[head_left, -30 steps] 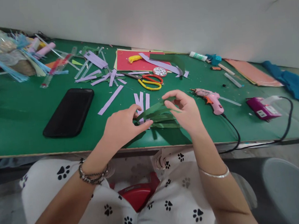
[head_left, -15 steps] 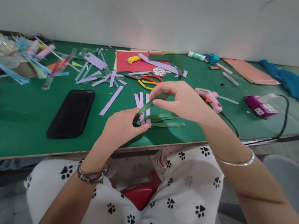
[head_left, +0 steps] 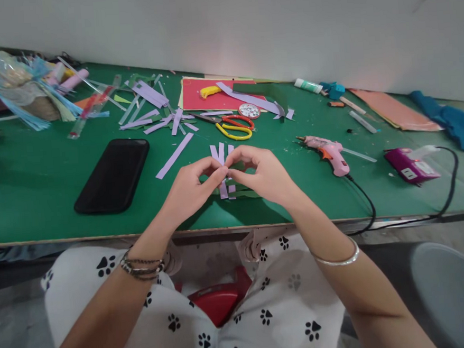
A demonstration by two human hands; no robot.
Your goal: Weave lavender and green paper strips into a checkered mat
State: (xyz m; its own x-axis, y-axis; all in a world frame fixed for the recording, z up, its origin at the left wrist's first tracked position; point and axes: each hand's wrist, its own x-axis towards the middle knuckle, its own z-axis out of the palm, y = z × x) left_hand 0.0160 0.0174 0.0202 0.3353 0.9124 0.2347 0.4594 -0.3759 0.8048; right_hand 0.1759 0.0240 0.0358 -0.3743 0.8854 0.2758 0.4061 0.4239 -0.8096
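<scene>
My left hand (head_left: 189, 190) and my right hand (head_left: 267, 176) meet at the fingertips, low over the front of the table. Thumb and forefinger of each are pinched together, on a green paper strip that the fingers now mostly hide. Below them lie upright purple paper strips (head_left: 223, 189), side by side, with green paper strips (head_left: 246, 193) running crosswise through them. My hands cover the middle of this small lattice. A single loose purple strip (head_left: 175, 155) lies slanted just left of the hands.
A black phone (head_left: 113, 176) lies left. Scissors (head_left: 235, 130) with red and yellow handles rest behind the hands, near red paper (head_left: 198, 99). A pink glue gun (head_left: 329, 154) and its cord are right, beside a purple power adapter (head_left: 412, 165). Purple scraps (head_left: 149, 95) pile up back left.
My right hand has moved left and down to meet my left hand, which shifted slightly right and up. The green strip arched between them is now mostly hidden at the fingertips.
</scene>
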